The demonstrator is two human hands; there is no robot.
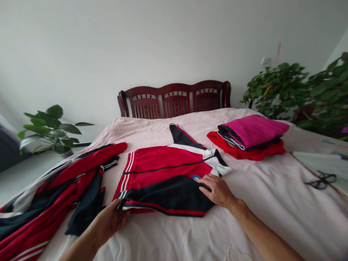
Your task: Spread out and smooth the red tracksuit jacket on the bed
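A red, white and navy zip-up track jacket [163,163] lies front side up across the bed, its collar pointing right and its striped hem to the left. The near navy sleeve is folded over the body toward the hem, while the far sleeve sticks out behind. My left hand [115,217] is closed around the cuff of the near sleeve at the hem corner. Near the round blue badge, my right hand [217,189] pinches the navy fabric at the top of that sleeve. Some fingertips of both hands are hidden.
Loose red, navy and white garments [73,181] are heaped on the left. A stack of folded clothes [255,132], magenta on top, sits at the right, with black glasses [321,180] beyond it. The bed [190,239] has a wooden headboard [175,98]; potted plants [51,128] flank it.
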